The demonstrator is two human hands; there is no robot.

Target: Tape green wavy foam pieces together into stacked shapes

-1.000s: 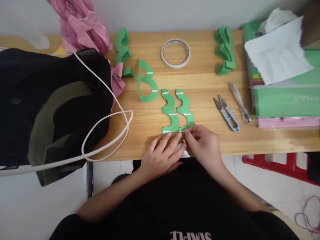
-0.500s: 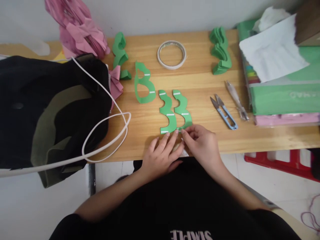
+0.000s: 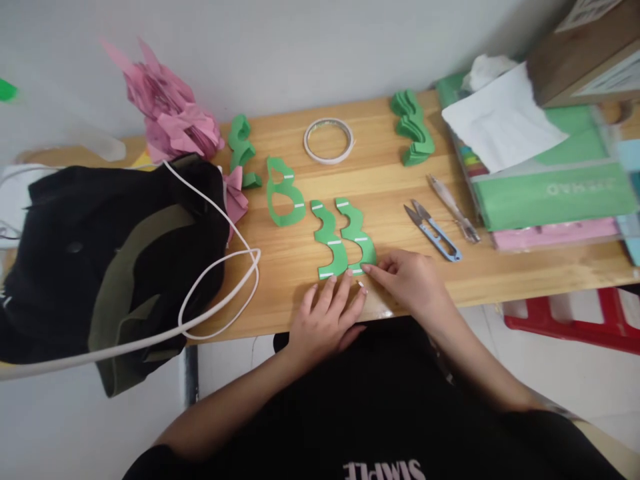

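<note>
Two wavy green paper cutouts lie side by side on the wooden table: the left cutout (image 3: 332, 241) and the right cutout (image 3: 358, 230), each with short white tape strips across it. My left hand (image 3: 325, 317) rests palm down below them with fingers spread, its fingertips reaching their lower ends. A tiny white piece (image 3: 361, 285) shows at its index fingertip. The fingers of my right hand (image 3: 411, 283) are curled, with thumb and forefinger together at the lower edge of the right cutout, beside its bottom white strip. A green B-shaped cutout (image 3: 299, 212) lies farther up on the left.
A tape roll (image 3: 329, 159) and a green cutout stack (image 3: 413, 127) lie at the back. Blue thread snips (image 3: 434, 230) and a pen (image 3: 453, 207) are to the right, near green packages (image 3: 550, 200). A black bag (image 3: 55, 267), white cable (image 3: 220, 287) and pink paper bows (image 3: 175, 120) occupy the left.
The camera view has tilted and shifted. My right thumb and forefinger have moved slightly to the right cutout's edge, and its bottom white strip now shows. My left hand stays nearly in place.
</note>
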